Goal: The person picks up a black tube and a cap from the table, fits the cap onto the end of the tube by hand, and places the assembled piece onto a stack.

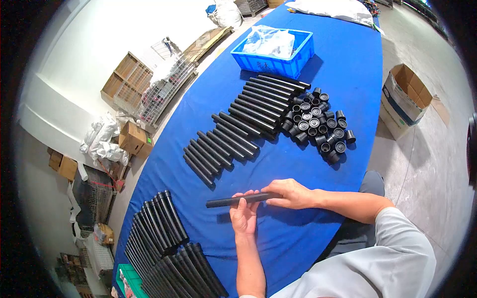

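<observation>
A black tube [223, 202] is held nearly level over the blue cloth, its bare end pointing left. My left hand [243, 216] supports it from below, thumb and fingers closed around its middle. Around the tube's right end wraps my right hand [293, 193], covering that end; I cannot tell whether a cap is under the fingers. Beyond my hands lie rows of similar black tubes [243, 119], side by side. Several loose black end caps [318, 121] are heaped at the right ends of those rows. Nearer, at lower left, more black tubes [169, 248] with wider ends lie stacked.
A blue crate [271, 64] holding a clear plastic bag [268, 42] stands at the far end of the blue-covered table [343, 59]. A green tray [131, 280] sits at lower left. On the floor at right stands an open cardboard box [405, 102]; wire cages [166, 92] line the wall.
</observation>
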{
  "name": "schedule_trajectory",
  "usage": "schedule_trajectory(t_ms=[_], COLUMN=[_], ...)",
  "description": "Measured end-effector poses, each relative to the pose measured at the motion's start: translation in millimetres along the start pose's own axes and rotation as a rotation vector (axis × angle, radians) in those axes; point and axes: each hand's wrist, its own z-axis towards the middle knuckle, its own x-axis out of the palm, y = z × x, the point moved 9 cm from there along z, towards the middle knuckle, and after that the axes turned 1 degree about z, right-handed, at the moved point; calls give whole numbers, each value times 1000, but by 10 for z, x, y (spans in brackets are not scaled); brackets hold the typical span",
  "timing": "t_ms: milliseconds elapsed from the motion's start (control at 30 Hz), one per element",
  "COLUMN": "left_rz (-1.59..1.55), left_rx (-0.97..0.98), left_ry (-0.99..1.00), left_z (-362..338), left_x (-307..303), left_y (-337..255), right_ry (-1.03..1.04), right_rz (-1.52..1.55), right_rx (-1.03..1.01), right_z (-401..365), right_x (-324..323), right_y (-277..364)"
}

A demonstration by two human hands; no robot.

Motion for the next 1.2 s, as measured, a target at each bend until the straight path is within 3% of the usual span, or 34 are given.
schedule_trajectory(t_ms=[67,167,367,467,600,667,767,833,933,1033,1167,1200], left_rz=[-6,-13,-2,2,-26,31,432,829,1726,2009,2060,2066], left_rx=[4,-6,-16,-16,-27,-39,-214,-188,824,993,694,706], left_ry=[7,14,40,90,146,76,-107,-193,-55,27,156,166], left_z=[2,-1,3,-21,1,-60,-175,-384,-796,-1000,-929,-963], left_x=[17,62,9,76,90,179,121,189,981,1448,1015,1007], left_y=[-5,0,4,5,43,19,0,-112,-660,-776,-536,-535], right_ry=[135,-46,-16,240,179,103,-9,-10,77,201,329,346], right_rz=[155,34,58,298,404,383,394,402,353,398,417,407], right_rx=[209,-37,-12,458,449,409,442,445,434,441,431,435], right_z=[26,7,29,-14,-44,-17,-1,1,31,-21,-51,-85], right_x=[42,-17,-27,89,196,141,35,-25,-53,81,175,192], right_y=[-107,-45,-67,-233,-390,-307,-318,-336,-297,-276,-182,-169])
